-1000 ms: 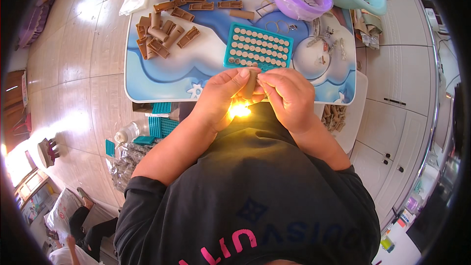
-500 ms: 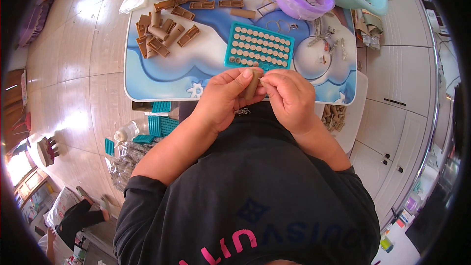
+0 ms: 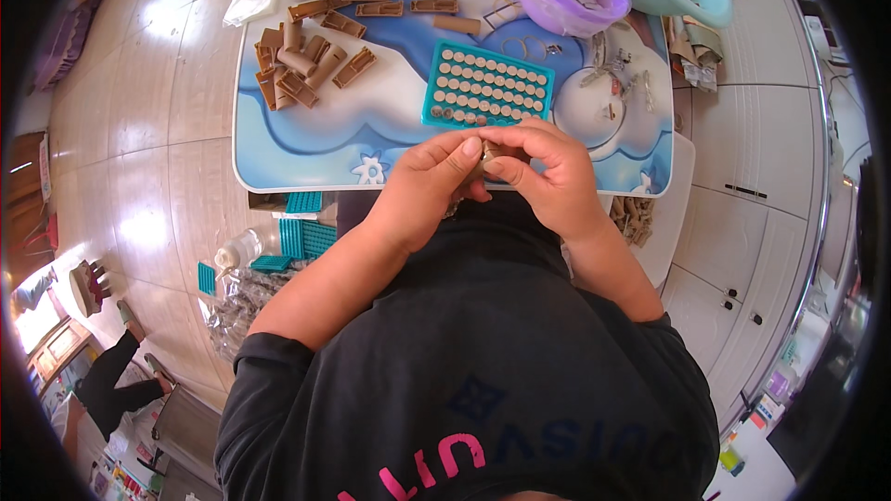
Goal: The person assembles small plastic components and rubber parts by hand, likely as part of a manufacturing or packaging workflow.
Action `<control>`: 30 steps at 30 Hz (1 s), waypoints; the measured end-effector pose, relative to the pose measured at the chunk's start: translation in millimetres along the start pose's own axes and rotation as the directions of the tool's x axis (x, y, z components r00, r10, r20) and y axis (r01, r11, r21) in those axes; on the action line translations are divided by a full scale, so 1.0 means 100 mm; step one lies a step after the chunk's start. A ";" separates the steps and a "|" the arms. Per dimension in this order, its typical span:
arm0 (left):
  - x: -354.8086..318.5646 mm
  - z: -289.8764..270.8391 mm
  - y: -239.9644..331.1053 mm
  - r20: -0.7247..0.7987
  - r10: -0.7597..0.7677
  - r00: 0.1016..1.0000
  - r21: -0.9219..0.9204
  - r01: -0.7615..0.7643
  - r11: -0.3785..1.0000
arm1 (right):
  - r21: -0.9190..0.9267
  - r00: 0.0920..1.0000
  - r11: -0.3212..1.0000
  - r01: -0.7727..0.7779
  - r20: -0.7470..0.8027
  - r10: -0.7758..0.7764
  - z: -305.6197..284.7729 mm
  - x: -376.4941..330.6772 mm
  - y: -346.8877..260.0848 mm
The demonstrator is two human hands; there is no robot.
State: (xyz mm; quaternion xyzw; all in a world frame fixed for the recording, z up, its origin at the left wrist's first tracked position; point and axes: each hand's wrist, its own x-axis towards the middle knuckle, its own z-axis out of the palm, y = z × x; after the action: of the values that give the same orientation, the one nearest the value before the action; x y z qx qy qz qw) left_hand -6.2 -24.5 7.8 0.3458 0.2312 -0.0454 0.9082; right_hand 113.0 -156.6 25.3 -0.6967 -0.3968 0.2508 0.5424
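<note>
Table (image 3: pixel 311 144): blue and white, wavy print. Heap of brown tubes (image 3: pixel 297 62), far left on it. Teal tray (image 3: pixel 432 88), rows of pale discs (image 3: pixel 447 55), just beyond the hands. Left hand (image 3: pixel 429 178) and right hand (image 3: pixel 552 172) together at the near edge, both closed on one brown piece (image 3: pixel 488 154) between them. Piece: dull, rounded where seen; mostly hidden in the grip, full shape cannot be told.

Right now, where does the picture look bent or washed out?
In the head view, the cabinets at right look curved; in the head view, glare whitens patches of floor; in the head view, no glare hits the working fingers.
</note>
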 end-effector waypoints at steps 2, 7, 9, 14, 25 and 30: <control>-0.01 0.06 0.03 -0.010 0.093 0.996 0.041 -0.093 0.995 | -0.091 0.998 0.995 0.040 0.060 -0.035 -0.01 0.00 0.02; -0.05 0.03 0.01 0.070 0.246 0.967 0.260 -0.256 0.931 | -0.042 0.995 0.994 0.105 0.003 -0.104 0.01 -0.01 -0.03; -0.07 0.04 0.00 0.069 0.271 0.960 0.309 -0.279 0.909 | -0.091 0.990 0.986 0.141 0.015 -0.141 0.01 -0.02 -0.05; -0.09 0.09 -0.05 0.050 0.394 0.918 0.512 -0.362 0.779 | -0.090 0.984 0.982 0.166 -0.044 -0.171 0.11 -0.07 0.03; -0.17 0.15 0.08 0.101 0.523 0.846 0.801 -0.381 0.461 | 0.356 0.992 0.934 -0.030 -0.107 0.072 0.17 -0.18 0.08; -0.12 0.17 0.04 0.093 0.543 0.835 0.792 -0.393 0.467 | 0.414 0.984 0.908 -0.059 -0.130 0.123 0.16 -0.21 0.10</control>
State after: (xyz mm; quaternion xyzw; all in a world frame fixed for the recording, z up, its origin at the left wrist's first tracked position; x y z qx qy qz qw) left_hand -9.8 -33.5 26.5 0.7592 0.1604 0.1392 0.6153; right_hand 92.0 -166.0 10.0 -0.6028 -0.2600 0.2990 0.6926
